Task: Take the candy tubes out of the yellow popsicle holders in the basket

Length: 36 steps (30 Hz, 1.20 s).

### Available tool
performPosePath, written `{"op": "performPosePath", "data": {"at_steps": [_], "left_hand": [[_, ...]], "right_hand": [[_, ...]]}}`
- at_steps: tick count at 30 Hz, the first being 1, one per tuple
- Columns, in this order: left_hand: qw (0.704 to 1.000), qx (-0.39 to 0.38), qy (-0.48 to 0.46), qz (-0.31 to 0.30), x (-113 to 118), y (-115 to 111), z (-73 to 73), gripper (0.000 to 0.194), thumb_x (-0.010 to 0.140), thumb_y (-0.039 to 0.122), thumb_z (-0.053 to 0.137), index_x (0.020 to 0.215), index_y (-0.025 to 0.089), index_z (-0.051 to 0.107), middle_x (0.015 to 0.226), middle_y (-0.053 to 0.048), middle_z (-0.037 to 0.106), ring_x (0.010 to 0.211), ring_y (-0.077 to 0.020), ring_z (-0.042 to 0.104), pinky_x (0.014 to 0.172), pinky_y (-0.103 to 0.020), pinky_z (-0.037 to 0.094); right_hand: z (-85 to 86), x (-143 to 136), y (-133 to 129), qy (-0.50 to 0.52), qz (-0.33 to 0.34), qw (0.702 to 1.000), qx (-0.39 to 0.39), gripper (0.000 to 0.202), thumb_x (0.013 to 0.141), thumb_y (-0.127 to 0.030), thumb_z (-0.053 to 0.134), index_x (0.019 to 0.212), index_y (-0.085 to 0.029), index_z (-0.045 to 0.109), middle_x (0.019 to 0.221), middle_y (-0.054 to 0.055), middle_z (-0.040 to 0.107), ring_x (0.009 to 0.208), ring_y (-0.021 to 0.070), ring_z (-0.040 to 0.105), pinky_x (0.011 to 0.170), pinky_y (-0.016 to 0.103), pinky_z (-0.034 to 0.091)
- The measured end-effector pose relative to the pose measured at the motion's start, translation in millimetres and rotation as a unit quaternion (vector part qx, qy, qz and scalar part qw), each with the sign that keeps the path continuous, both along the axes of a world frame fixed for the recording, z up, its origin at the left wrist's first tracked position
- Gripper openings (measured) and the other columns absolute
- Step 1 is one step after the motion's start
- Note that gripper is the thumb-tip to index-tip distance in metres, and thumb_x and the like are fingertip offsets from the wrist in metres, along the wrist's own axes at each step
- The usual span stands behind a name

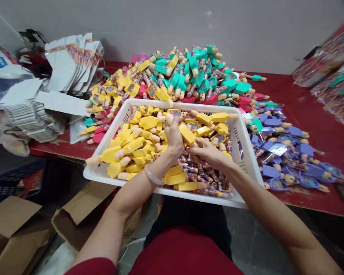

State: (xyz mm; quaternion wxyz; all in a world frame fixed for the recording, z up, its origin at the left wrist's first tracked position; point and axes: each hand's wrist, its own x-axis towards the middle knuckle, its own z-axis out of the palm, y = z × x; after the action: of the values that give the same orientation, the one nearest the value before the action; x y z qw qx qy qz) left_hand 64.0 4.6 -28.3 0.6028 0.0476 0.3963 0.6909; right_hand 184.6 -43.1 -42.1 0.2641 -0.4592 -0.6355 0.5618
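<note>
A white basket (248, 164) holds many yellow toy pieces (133, 145) with beige ends, and small clear tubes with printed wraps (209, 177) at its lower right. Over its middle, my left hand (174, 133), below which a pale bangle (153, 175) circles the wrist, is closed around a yellow piece (187, 134) with a beige end. My right hand (208, 152) is just right of it, fingers bent together at the lower end of that piece. Whatever is between the right fingertips is too small to make out.
Behind the basket lies a heap of green pieces (199, 76), with yellow and red ones; purple pieces (296, 152) spread rightward on the red table (318, 118). Printed cards (71, 63) and white card stacks (31, 114) stand left. Packaged toys (329, 57) are far right, cardboard boxes (14, 236) below left.
</note>
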Motion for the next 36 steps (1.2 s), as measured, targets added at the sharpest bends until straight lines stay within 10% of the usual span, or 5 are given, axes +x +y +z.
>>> {"op": "performPosePath", "data": {"at_steps": [5,13,21,28,36], "left_hand": [[0.997,0.008,0.06,0.046,-7.3,5.6,-3.0,0.021,0.066,0.03,0.069,0.071,0.018,0.052,0.056,0.006,0.053,0.048,-0.0095,0.053,0.048,-0.02,0.042],[0.991,0.127,0.012,-0.042,-6.3,-6.2,6.6,0.03,0.075,0.033,0.058,0.054,0.018,0.042,0.048,0.004,0.045,0.041,-0.0074,0.044,0.045,-0.021,0.036],[0.997,0.05,0.051,0.003,-7.4,4.3,-0.6,0.031,0.073,0.039,0.065,0.061,0.018,0.045,0.051,0.005,0.047,0.044,-0.0073,0.045,0.049,-0.02,0.038],[0.995,0.056,0.072,-0.041,-8.1,-1.0,-6.5,0.031,0.072,0.039,0.068,0.063,0.018,0.049,0.054,0.004,0.051,0.046,-0.0088,0.049,0.048,-0.02,0.038],[0.989,0.053,0.135,0.01,-57.7,71.4,34.6,0.039,0.076,0.052,0.075,0.078,0.017,0.058,0.069,-0.002,0.06,0.061,-0.0111,0.056,0.06,-0.021,0.047]], "right_hand": [[-2.8,-10.2,-9.3,-0.21,-0.169,0.91,0.314,0.028,0.085,-0.04,0.056,0.098,-0.016,0.06,0.092,0.012,0.068,0.079,0.0217,0.06,0.066,0.029,0.04],[3.8,-9.2,-11.8,0.171,0.028,0.972,-0.16,0.046,0.089,-0.065,0.037,0.079,-0.022,0.049,0.047,-0.011,0.027,0.033,0.0086,0.017,0.036,0.024,0.02],[-1.5,-11.3,-13.5,-0.048,-0.149,0.972,0.173,0.043,0.079,-0.063,0.061,0.082,-0.02,0.057,0.065,0.0,0.054,0.057,0.0141,0.048,0.051,0.025,0.036],[-5.0,-2.6,-2.3,0.201,0.055,0.952,-0.224,0.052,0.085,-0.071,0.044,0.084,-0.02,0.055,0.042,-0.011,0.029,0.031,0.0082,0.021,0.034,0.022,0.022],[-9.4,27.9,32.5,0.152,-0.333,0.931,0.008,0.033,0.082,-0.046,0.063,0.102,-0.02,0.054,0.081,0.001,0.063,0.061,0.0129,0.06,0.047,0.021,0.046]]}}
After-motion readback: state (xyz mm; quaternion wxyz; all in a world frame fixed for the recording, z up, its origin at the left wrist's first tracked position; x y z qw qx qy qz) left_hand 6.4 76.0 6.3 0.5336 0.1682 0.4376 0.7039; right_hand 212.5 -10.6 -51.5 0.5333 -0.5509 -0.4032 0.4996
